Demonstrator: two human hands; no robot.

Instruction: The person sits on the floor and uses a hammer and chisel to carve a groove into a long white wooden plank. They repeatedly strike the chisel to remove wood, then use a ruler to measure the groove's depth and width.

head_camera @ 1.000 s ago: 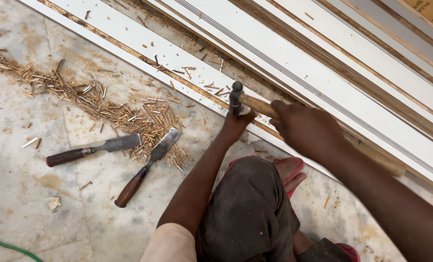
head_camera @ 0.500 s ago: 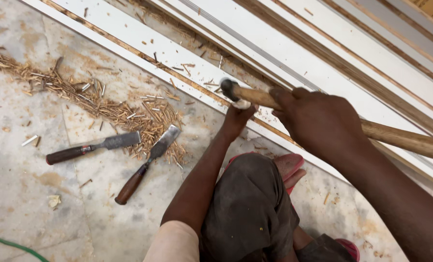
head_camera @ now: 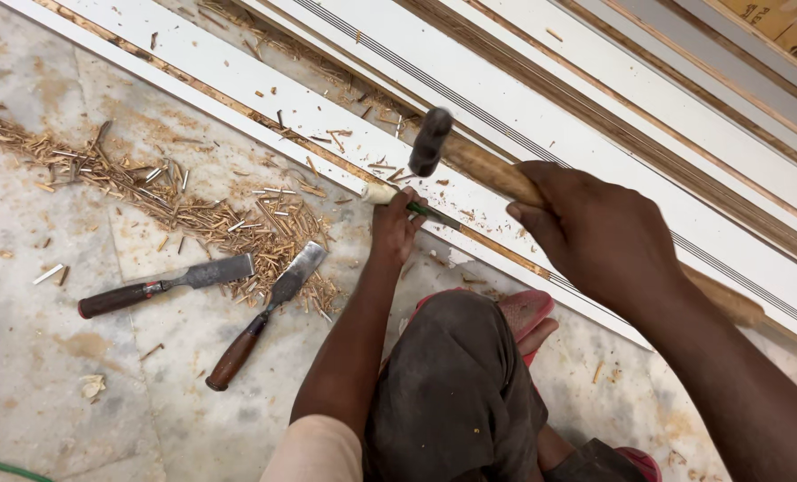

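Mid-frame: left hand [head_camera: 396, 228] clamped on chisel [head_camera: 389, 195] against white board [head_camera: 237, 76]; right hand [head_camera: 599, 236] wrapped round hammer [head_camera: 430, 141], raised just above. Strike square on the chisel end, fingers low.

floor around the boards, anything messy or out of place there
Yes. Wood chips are scattered across the floor beside the white board, and two spare chisels lie loose at the edge of the pile. The left hand and right hand are working above it.
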